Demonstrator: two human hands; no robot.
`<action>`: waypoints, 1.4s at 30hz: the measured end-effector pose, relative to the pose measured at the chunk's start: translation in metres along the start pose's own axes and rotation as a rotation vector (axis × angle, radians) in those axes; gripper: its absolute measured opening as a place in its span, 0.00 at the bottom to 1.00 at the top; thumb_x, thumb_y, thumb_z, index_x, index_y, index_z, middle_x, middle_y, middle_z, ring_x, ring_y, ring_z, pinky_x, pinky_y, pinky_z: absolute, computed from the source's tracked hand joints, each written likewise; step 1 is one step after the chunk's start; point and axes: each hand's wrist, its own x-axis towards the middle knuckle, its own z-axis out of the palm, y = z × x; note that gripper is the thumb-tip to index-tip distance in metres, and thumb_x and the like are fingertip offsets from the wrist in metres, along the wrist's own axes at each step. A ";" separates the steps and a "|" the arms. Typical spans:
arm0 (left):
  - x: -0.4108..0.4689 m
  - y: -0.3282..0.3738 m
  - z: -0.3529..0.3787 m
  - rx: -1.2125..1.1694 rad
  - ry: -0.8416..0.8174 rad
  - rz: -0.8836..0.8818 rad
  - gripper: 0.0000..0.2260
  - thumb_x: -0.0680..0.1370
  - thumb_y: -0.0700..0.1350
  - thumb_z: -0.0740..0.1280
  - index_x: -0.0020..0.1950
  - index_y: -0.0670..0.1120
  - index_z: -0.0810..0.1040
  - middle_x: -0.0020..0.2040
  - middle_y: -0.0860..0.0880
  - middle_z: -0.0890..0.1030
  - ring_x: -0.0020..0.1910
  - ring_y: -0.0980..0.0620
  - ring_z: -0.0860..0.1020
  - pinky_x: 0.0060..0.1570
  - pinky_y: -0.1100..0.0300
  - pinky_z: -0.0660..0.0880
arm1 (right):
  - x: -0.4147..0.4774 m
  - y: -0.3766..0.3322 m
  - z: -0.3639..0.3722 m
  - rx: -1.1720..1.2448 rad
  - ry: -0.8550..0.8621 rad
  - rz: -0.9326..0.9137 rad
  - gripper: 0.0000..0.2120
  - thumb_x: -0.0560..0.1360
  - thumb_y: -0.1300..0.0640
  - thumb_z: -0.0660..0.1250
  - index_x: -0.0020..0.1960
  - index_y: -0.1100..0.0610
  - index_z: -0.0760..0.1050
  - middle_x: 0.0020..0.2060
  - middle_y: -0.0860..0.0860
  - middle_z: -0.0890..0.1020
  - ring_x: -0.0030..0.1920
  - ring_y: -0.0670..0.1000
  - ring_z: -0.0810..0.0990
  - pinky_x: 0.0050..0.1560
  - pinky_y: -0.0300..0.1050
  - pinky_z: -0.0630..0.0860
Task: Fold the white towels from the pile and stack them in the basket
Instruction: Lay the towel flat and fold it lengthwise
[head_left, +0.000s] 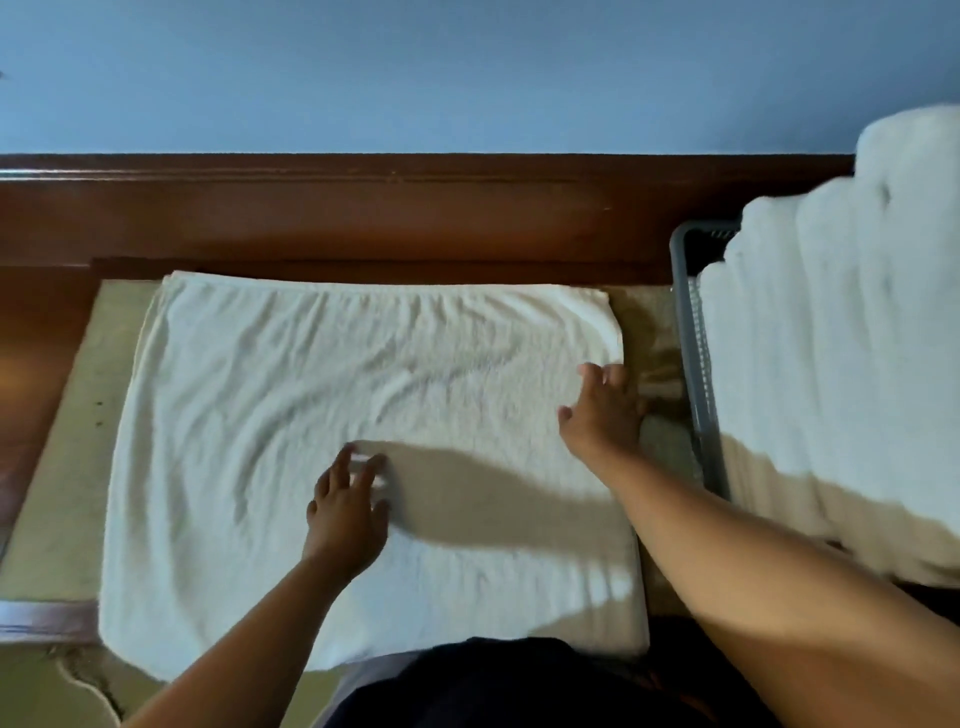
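Observation:
A white towel lies spread flat and wrinkled on the work surface in front of me, folded at least once into a wide rectangle. My left hand rests flat on its lower middle with the fingers straight and spread. My right hand lies at the towel's right edge, fingers extended and touching the cloth. To the right stands a grey plastic basket with a tall stack of folded white towels rising well above its rim.
An olive-green mat covers the surface under the towel. Dark wooden trim runs along the back below a blue wall. A wooden edge borders the left side. My dark clothing fills the bottom centre.

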 end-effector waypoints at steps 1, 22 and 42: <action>-0.014 -0.016 0.003 -0.037 0.009 -0.076 0.26 0.81 0.50 0.64 0.78 0.57 0.61 0.82 0.49 0.48 0.78 0.39 0.56 0.71 0.39 0.64 | -0.020 -0.004 0.006 -0.054 -0.042 -0.073 0.25 0.77 0.49 0.68 0.71 0.49 0.64 0.68 0.53 0.64 0.68 0.58 0.66 0.69 0.56 0.62; -0.094 -0.285 -0.059 -0.667 0.157 -0.335 0.14 0.81 0.40 0.59 0.65 0.45 0.76 0.52 0.46 0.79 0.52 0.43 0.79 0.50 0.54 0.75 | -0.283 -0.310 0.158 0.205 -0.416 -0.373 0.14 0.77 0.51 0.68 0.61 0.51 0.74 0.59 0.50 0.73 0.60 0.52 0.75 0.60 0.46 0.73; -0.065 -0.337 -0.079 0.414 -0.123 0.638 0.14 0.78 0.47 0.64 0.63 0.48 0.68 0.60 0.47 0.72 0.58 0.44 0.75 0.56 0.49 0.71 | -0.328 -0.340 0.178 0.427 -0.272 -0.002 0.12 0.76 0.53 0.64 0.59 0.54 0.76 0.52 0.50 0.78 0.53 0.52 0.78 0.54 0.45 0.74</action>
